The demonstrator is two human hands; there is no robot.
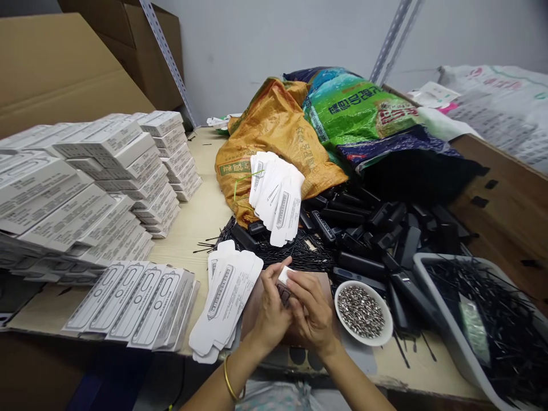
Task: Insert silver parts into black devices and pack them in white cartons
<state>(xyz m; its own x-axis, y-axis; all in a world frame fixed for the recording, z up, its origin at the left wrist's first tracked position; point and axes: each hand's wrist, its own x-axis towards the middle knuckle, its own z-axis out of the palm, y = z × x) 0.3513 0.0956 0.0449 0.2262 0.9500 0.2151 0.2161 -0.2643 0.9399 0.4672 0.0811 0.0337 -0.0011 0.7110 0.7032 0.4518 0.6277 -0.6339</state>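
White piece [284,275] lay between the two hands, low over the brown board [252,311] at the near edge of the table [201,162]. Left hand [270,317]: fingers narrow, curled up its side, tips near the top. Right hand [315,319]: fingers bent over the other side, nearly closed, holding it too. Lower part hidden by the fingers; whether anything sat inside, could not tell.

Handling, as judged: probably thin card, light, smooth, fairly stiff along a fold but easy to dent on a flat face. Best hold seemed to be the two long sides, just below the end, pinched gently.

Counts. White piece: one in hand. Flat cartons: two fans, one [231,294] just left of the board, one [278,202] against the orange bag [274,131]; overlapped too much to number. Front row [143,302] of cartons: four broad printed faces, more edges at its right end. Stacked cartons [89,208]: dozens, no exact figure. Bags: orange, green [355,108], white [505,108], three. Bowl [371,341]: one, full of metal bits [361,311], past counting. Grey tray [457,348]: one, heaped with thin black sticks. Black casings [362,265]: a heap, many overlapping. Bracelet [229,379]: one, left wrist.
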